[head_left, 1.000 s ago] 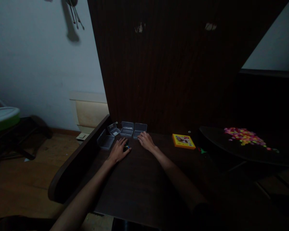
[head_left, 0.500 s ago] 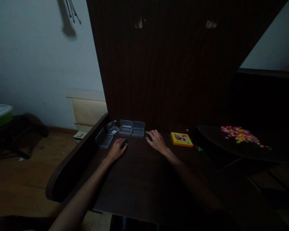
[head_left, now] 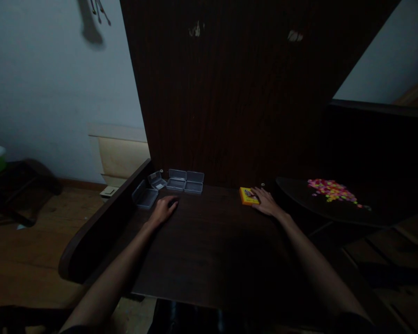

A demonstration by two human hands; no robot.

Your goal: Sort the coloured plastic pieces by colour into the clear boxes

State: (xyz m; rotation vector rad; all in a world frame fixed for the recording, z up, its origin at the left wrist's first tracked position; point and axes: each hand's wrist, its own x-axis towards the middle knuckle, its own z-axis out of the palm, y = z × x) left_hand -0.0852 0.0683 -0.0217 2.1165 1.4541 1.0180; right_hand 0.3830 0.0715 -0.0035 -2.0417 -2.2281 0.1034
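My left hand (head_left: 163,209) lies palm down on the dark table (head_left: 202,250), its fingers curled over a spot just in front of several small clear plastic boxes (head_left: 185,181). What lies under the fingers is hidden. My right hand (head_left: 265,202) reaches to the right and rests with flat fingers on the right part of a small yellow box (head_left: 245,195). Only the left part of that box shows.
A pile of small pink, yellow and orange pieces (head_left: 329,190) lies on a dark round surface (head_left: 320,214) at the right. A tall dark wooden panel (head_left: 230,93) stands behind the table. A raised rim (head_left: 101,222) runs along the table's left side, with wooden floor beyond.
My right hand has moved from the clear boxes rightward onto the yellow box. My left hand stayed put and now hides the small dark and blue thing seen at its fingertips before.
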